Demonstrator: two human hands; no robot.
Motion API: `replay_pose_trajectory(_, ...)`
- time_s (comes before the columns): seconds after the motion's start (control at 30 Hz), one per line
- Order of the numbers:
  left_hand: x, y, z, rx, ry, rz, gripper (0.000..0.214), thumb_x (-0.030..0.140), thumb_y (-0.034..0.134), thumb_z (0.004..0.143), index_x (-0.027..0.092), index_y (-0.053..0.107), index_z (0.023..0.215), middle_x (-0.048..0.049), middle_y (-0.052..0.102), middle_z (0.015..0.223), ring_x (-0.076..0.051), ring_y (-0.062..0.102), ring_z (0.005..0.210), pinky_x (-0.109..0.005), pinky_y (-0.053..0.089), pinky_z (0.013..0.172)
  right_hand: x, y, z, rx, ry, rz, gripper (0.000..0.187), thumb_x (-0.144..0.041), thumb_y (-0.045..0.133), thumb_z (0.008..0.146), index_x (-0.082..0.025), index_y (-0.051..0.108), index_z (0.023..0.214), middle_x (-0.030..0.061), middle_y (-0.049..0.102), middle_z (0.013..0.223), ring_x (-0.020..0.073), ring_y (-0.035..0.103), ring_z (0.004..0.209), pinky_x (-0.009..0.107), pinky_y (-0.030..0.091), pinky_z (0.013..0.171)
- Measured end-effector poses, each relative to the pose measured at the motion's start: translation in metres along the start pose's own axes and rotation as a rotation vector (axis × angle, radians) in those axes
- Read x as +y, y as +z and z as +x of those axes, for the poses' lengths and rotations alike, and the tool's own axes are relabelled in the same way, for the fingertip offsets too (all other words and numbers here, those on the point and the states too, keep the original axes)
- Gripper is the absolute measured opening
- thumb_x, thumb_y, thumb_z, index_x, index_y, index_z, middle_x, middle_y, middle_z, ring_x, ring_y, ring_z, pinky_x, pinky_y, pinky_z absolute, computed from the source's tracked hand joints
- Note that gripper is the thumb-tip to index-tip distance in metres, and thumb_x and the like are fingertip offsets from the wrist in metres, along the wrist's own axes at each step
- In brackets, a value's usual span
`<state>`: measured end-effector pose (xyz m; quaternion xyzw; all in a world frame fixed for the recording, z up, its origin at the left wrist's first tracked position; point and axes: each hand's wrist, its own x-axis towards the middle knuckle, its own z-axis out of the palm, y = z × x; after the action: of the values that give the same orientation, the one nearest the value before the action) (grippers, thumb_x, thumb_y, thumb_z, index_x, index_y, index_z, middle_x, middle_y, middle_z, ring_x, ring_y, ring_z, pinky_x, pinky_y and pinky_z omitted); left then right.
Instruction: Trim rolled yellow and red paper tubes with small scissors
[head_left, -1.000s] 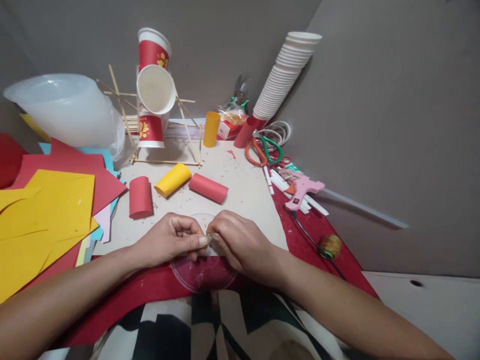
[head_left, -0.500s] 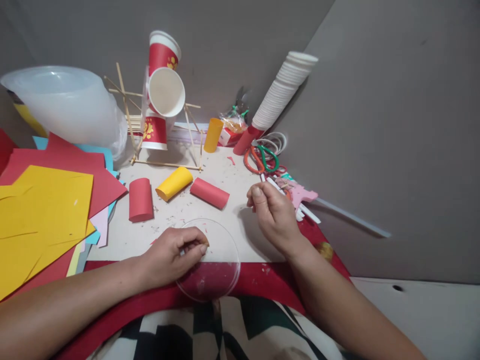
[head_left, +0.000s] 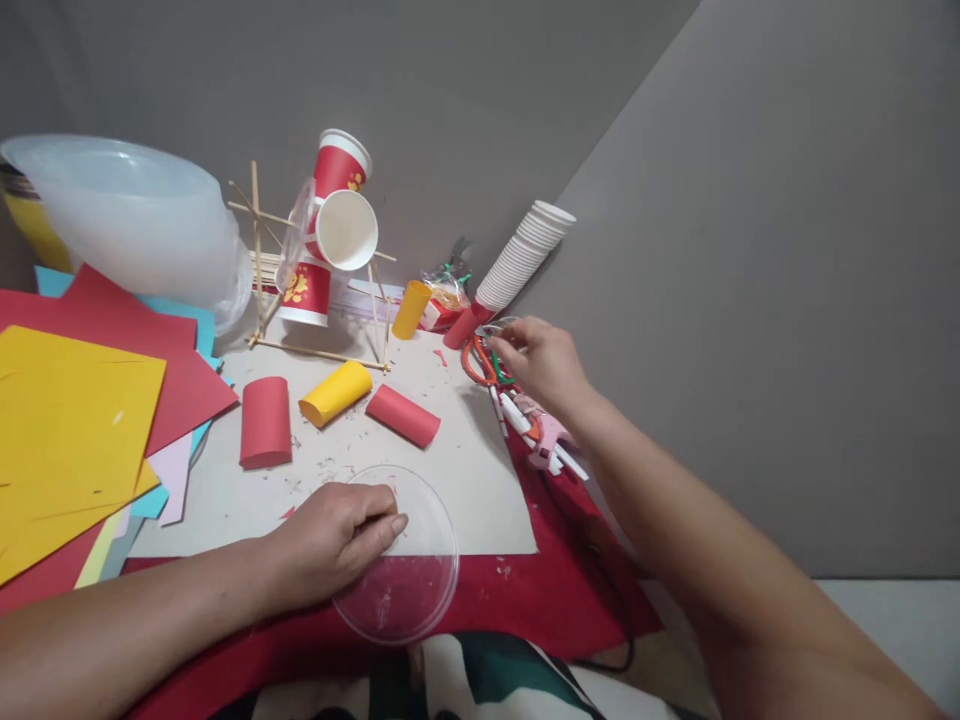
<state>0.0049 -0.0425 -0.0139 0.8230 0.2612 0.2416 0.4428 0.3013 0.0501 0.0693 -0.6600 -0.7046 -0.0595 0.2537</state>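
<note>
My left hand (head_left: pixel 341 535) rests on the near left rim of a clear round plastic lid (head_left: pixel 409 575), fingers curled and thumb pressed on it. The lid lies flat across the front edge of a beige board (head_left: pixel 465 480). My right hand (head_left: pixel 544 365) is stretched to the far right, its bent fingers over red and green scissors (head_left: pixel 480 362); whether it grips them is hidden. A pink glue gun (head_left: pixel 551 440) and white glue sticks lie just under its wrist.
Two red paper rolls (head_left: pixel 264 422) and a yellow roll (head_left: pixel 335 392) lie on the board. Behind them are a stick frame with red paper cups (head_left: pixel 330 230), a small yellow cup (head_left: pixel 412 308) and a leaning cup stack (head_left: pixel 517 258). Coloured paper sheets (head_left: pixel 75 420) and a plastic tub (head_left: pixel 127 215) fill the left.
My right hand left the lid, rose, then reached far right to the scissors. The left hand stayed on the lid. The view swung right.
</note>
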Motion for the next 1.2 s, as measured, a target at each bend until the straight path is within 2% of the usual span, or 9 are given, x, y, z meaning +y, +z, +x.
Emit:
replay_pose_trajectory(0.07, -0.001, 0.001, 0.0, -0.001, 0.006, 0.005, 0.031, 0.028, 0.043, 0.095, 0.018, 0.042, 0.066, 0.0039, 0.044, 0.062, -0.009, 0.04, 0.057, -0.023, 0.033, 0.057, 0.014, 0.009, 0.027, 0.019, 0.026, -0.051, 0.024, -0.037, 0.056, 0.086, -0.016, 0.068, 0.083, 0.014, 0.071, 0.091, 0.0243, 0.063, 0.078, 0.038, 0.048, 0.072)
replay_pose_trajectory(0.17, -0.002, 0.003, 0.001, -0.017, -0.016, 0.007, 0.029, 0.027, 0.043, 0.094, 0.018, 0.043, 0.066, 0.0035, 0.046, 0.063, -0.009, 0.041, 0.059, -0.022, 0.033, 0.058, 0.029, 0.026, 0.056, -0.014, 0.022, -0.088, 0.036, -0.032, 0.059, 0.083, -0.014, 0.064, 0.114, 0.0156, 0.072, 0.109, 0.0238, 0.065, 0.082, 0.037, 0.05, 0.075)
replay_pose_trajectory(0.33, -0.002, 0.003, 0.002, -0.051, -0.037, -0.007, 0.027, 0.03, 0.042, 0.094, 0.019, 0.044, 0.069, 0.003, 0.048, 0.065, -0.01, 0.042, 0.06, -0.022, 0.034, 0.059, 0.037, 0.05, 0.069, -0.134, 0.007, -0.152, 0.053, -0.028, 0.059, 0.082, -0.02, 0.055, 0.135, 0.014, 0.072, 0.115, 0.0309, 0.068, 0.094, 0.041, 0.051, 0.076)
replay_pose_trajectory(0.47, -0.001, 0.001, 0.002, -0.047, -0.043, -0.005, 0.027, 0.03, 0.043, 0.094, 0.019, 0.045, 0.069, 0.0026, 0.048, 0.065, -0.01, 0.044, 0.06, -0.023, 0.034, 0.059, 0.026, 0.046, 0.071, -0.155, 0.004, -0.195, 0.052, -0.025, 0.05, 0.087, -0.023, 0.053, 0.14, 0.0127, 0.073, 0.11, 0.0333, 0.068, 0.094, 0.044, 0.051, 0.077)
replay_pose_trajectory(0.6, 0.001, 0.0, 0.002, -0.067, -0.082, -0.028, 0.027, 0.03, 0.044, 0.092, 0.018, 0.044, 0.068, 0.0027, 0.049, 0.065, -0.01, 0.043, 0.06, -0.022, 0.033, 0.058, -0.002, 0.033, 0.076, -0.17, -0.043, -0.217, 0.061, -0.02, 0.051, 0.087, -0.021, 0.044, 0.147, 0.0128, 0.074, 0.107, 0.0322, 0.068, 0.095, 0.042, 0.051, 0.078)
replay_pose_trajectory(0.8, 0.001, 0.0, 0.0, -0.081, -0.103, -0.051, 0.026, 0.03, 0.045, 0.092, 0.018, 0.044, 0.069, 0.0037, 0.048, 0.066, -0.009, 0.042, 0.061, -0.021, 0.033, 0.059, -0.036, 0.048, 0.089, -0.297, -0.101, -0.231, 0.059, -0.016, 0.06, 0.08, -0.024, 0.056, 0.139, 0.0112, 0.073, 0.113, 0.0292, 0.068, 0.098, 0.036, 0.05, 0.081)
replay_pose_trajectory(0.97, 0.0, 0.0, 0.001, -0.076, -0.086, -0.058, 0.026, 0.027, 0.048, 0.091, 0.018, 0.043, 0.067, 0.0042, 0.045, 0.064, -0.008, 0.039, 0.06, -0.022, 0.031, 0.057, -0.037, 0.06, 0.099, -0.291, -0.027, -0.213, 0.032, -0.015, 0.06, 0.08, -0.016, 0.074, 0.108, 0.0148, 0.074, 0.102, 0.0308, 0.067, 0.094, 0.037, 0.05, 0.078)
replay_pose_trajectory(1.07, -0.001, 0.001, 0.001, -0.049, -0.066, -0.066, 0.026, 0.028, 0.049, 0.091, 0.018, 0.045, 0.067, 0.0041, 0.045, 0.064, -0.009, 0.04, 0.06, -0.023, 0.032, 0.058, -0.032, 0.043, 0.095, -0.259, 0.01, -0.137, 0.025, -0.015, 0.06, 0.08, -0.013, 0.074, 0.1, 0.0128, 0.074, 0.09, 0.0255, 0.067, 0.082, 0.033, 0.05, 0.071)
replay_pose_trajectory(1.2, -0.001, 0.001, 0.001, -0.028, -0.138, -0.214, 0.022, 0.03, 0.049, 0.091, 0.018, 0.052, 0.073, 0.0036, 0.048, 0.064, -0.009, 0.043, 0.059, -0.022, 0.035, 0.057, -0.024, 0.0, 0.07, -0.271, 0.069, 0.043, 0.021, -0.021, 0.06, 0.085, -0.011, 0.072, 0.098, 0.0069, 0.07, 0.074, 0.0139, 0.059, 0.056, 0.024, 0.045, 0.052)
